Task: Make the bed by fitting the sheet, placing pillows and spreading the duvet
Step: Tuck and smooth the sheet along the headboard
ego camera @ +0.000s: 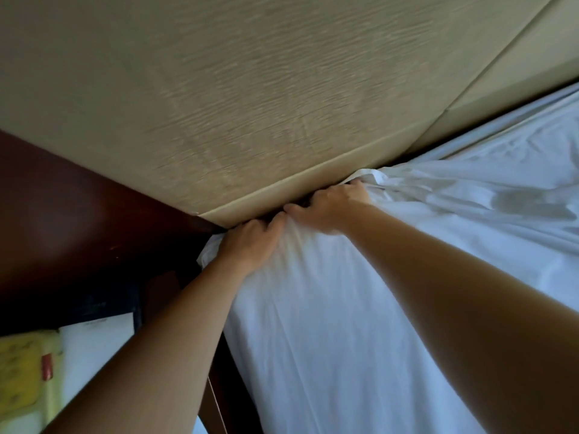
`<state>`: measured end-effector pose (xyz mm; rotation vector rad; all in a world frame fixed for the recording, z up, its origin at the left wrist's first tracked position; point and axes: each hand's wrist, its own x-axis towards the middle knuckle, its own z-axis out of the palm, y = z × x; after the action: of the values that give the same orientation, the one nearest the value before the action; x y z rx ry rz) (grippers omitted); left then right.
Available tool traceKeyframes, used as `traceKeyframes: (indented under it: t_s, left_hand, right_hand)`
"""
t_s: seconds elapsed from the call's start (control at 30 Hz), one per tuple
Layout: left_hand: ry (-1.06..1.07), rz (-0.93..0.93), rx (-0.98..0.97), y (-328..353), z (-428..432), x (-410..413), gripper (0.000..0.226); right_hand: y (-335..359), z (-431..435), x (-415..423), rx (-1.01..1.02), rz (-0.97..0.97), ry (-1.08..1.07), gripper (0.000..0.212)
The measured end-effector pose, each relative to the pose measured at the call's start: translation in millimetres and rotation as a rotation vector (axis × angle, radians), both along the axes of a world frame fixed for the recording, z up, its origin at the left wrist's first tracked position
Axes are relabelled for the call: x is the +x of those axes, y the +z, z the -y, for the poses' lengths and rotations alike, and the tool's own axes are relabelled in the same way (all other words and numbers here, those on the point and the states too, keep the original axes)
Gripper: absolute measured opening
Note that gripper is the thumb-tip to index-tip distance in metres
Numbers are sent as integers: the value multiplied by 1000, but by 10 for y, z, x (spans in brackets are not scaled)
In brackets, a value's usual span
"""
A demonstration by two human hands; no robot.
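Observation:
A white sheet (360,308) covers the mattress across the right half of the head view, wrinkled toward the far right. My left hand (250,245) grips the sheet at the mattress corner, where a bunch of cloth sticks out to the left. My right hand (332,208) is closed on the sheet's top edge right beside it, fingers down in the gap against the beige padded headboard (219,104). No pillows or duvet are in view.
A dark red-brown wooden panel (62,214) runs left of the headboard. Below it stands a bedside surface with white paper (97,349) and a yellow object (22,371). A dark wooden bed frame edge (219,396) runs between my forearms.

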<state>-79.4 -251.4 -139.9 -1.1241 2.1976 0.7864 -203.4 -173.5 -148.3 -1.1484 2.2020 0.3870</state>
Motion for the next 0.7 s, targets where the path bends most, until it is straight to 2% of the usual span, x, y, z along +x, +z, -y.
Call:
traceKeyframes:
  t_s: [0.1,0.23,0.27,0.37,0.43,0.5,0.57,0.7]
  left_hand:
    - [64,-26,-15,-30,7,21,59]
    - [143,-105,-73,-48,-23,64,55]
    - [149,-187,-138,-50,-53,117,52]
    - [240,-596,-361,-167,-196,425,45]
    - [308,-689,-356,-217,-346,695,53]
    - [396,-659,-240,-220,-460,884,67]
    - [427,-600,-193,-234,-455,914,72]
    - [509,-431,-85,-235,-186,692,40]
  right_hand:
    - [-23,27,68,-65,-83,-31,71]
    - [-50,-54,167,-315,-207,-122,54]
    - [-54,-90,201,-394,-248,-135,50]
    - [-103,-279,320,-701,-367,-49,36]
    - [-153,-406,436,-790,-252,125,40]
    - [-134,-454,539,-766,-157,233,48]
    - [-112,-439,609,-732,-139,201,49]
    - [-106,-396,666,-709,-163,141,48]
